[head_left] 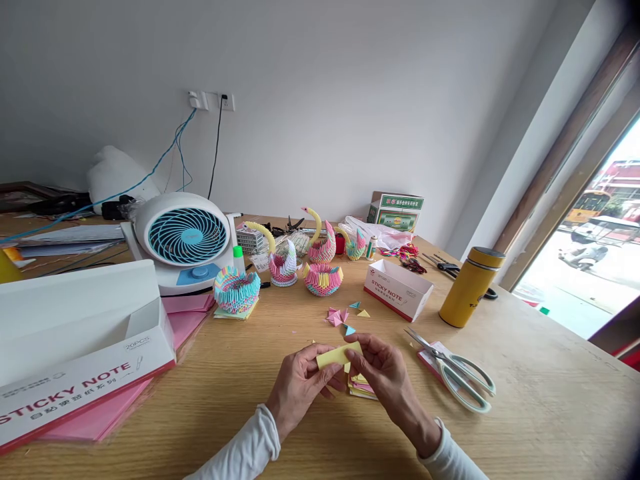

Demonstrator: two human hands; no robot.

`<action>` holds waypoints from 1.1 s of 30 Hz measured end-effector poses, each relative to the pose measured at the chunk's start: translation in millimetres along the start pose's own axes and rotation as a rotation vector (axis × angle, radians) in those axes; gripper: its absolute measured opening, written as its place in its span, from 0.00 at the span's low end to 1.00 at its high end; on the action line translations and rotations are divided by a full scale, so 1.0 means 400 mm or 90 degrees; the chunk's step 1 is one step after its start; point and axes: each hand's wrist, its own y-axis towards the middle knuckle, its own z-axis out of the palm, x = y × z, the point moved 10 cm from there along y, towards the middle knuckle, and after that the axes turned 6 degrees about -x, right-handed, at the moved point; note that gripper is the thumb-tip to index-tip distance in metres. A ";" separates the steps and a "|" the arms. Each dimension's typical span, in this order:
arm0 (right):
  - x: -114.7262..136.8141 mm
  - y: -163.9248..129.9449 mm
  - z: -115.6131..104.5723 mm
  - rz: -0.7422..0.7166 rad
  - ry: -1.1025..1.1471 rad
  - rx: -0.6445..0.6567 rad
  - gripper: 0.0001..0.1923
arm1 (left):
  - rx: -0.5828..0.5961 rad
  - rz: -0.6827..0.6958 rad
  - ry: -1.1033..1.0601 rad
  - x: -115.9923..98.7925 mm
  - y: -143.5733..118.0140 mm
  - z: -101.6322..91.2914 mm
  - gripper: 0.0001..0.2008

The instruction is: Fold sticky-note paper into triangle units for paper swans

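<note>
A narrow strip of yellow paper (336, 357) stretches between my two hands above the table. Its left end is pinched by my left hand (303, 383), thumb in front and fingers behind. My right hand (383, 373) grips the other end between thumb and fingers. Under and behind my hands lies a stack of yellow and pink paper slips (361, 388), partly hidden. Just beyond sit small folded paper triangles: a pink cluster (337, 316), a blue piece (349, 329) and a yellow piece (364, 313).
Scissors (460, 377) lie at right on a pink pad. Behind stand a yellow bottle (470, 290), an open sticky note box (397, 293) and folded-paper swans (284, 263). On the left are a fan (187, 233) and a larger sticky note box (90, 367).
</note>
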 end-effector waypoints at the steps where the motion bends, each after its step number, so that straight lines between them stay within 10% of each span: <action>1: -0.001 0.000 -0.001 0.003 0.000 -0.001 0.20 | 0.001 -0.001 0.001 0.001 0.000 0.000 0.17; 33: -0.014 -0.006 0.038 0.030 0.057 0.092 0.24 | 0.053 -0.002 0.076 -0.016 -0.001 0.018 0.18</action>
